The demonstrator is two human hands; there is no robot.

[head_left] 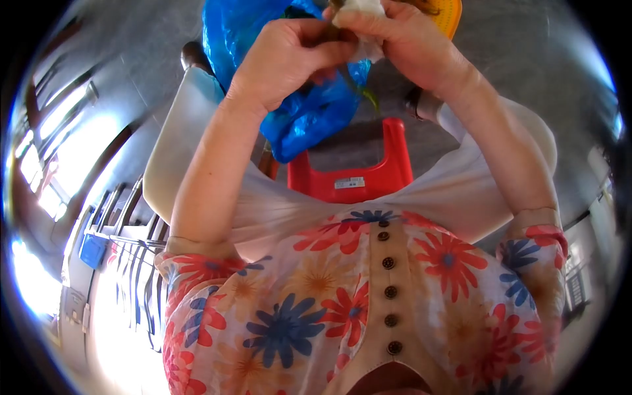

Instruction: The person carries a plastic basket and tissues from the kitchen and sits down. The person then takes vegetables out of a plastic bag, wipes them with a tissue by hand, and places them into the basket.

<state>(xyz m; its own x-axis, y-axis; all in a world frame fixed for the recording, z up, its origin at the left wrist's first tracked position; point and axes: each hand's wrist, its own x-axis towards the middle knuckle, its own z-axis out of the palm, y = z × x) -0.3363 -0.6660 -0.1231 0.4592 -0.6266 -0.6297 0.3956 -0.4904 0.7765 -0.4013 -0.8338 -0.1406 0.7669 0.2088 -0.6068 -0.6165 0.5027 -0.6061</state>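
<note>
At the top of the head view my hands are close together over a blue plastic bag [309, 122]. The fingers of my left hand [280, 56] are closed round something slender and greenish-brown that I cannot make out. My right hand [418, 43] pinches a crumpled white piece [366, 8], which looks like paper or cloth, at the frame's top edge. A thin green stem-like piece [370, 97] hangs below the fingers, beside the bag. What lies between the fingertips is partly hidden.
A red plastic stool [349, 181] stands between my knees. Behind my right hand is a yellow-orange round container [453, 16], cut by the top edge. The floor [513, 46] is grey. Furniture with dark slats [141, 263] and a blue object [93, 250] are at the left.
</note>
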